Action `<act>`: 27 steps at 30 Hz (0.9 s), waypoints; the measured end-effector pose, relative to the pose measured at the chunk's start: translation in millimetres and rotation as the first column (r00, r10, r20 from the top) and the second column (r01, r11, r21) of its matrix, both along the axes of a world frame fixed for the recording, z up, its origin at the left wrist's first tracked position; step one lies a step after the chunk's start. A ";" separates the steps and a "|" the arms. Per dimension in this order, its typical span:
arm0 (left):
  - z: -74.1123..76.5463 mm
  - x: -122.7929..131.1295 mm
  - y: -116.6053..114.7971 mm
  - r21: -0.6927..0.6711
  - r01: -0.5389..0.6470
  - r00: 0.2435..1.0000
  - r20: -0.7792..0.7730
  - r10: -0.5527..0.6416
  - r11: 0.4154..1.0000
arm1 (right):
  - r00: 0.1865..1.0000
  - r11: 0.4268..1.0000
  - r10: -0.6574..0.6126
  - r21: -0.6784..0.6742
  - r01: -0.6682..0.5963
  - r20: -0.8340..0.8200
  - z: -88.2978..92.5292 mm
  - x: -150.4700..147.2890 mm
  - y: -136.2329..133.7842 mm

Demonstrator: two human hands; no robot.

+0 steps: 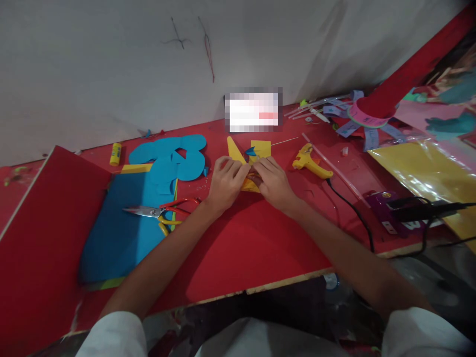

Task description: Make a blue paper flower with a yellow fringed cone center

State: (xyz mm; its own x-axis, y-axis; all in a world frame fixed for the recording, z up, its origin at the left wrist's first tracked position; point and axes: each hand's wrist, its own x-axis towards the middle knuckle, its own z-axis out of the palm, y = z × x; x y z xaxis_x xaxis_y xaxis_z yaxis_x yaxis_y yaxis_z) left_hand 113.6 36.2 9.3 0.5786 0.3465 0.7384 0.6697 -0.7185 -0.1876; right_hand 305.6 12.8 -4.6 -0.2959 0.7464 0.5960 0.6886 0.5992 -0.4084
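Note:
My left hand [226,181] and my right hand [272,181] meet over a folded yellow paper piece [248,185] on the red table [241,248]. The fingers of both are curled and pinched on the paper between them. Its pointed yellow tip [232,148] sticks out beyond my left hand. A yellow square with a small blue paper shape [252,150] on it lies just behind my fingers.
Blue paper cutouts [174,161] and a blue sheet [122,223] lie left, with red-handled scissors [163,212] on them. A yellow glue stick [115,153] is far left. A yellow glue gun [310,163] with a black cord is right, beside glue rods, a power strip [394,210] and yellow sheets [427,173].

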 end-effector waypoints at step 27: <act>5.3 2.6 -4.0 0.090 0.323 0.942 0.065 -0.329 0.942 | 0.371 0.709 -0.209 -0.401 -0.580 -0.905 16.5 -12.1 -2.0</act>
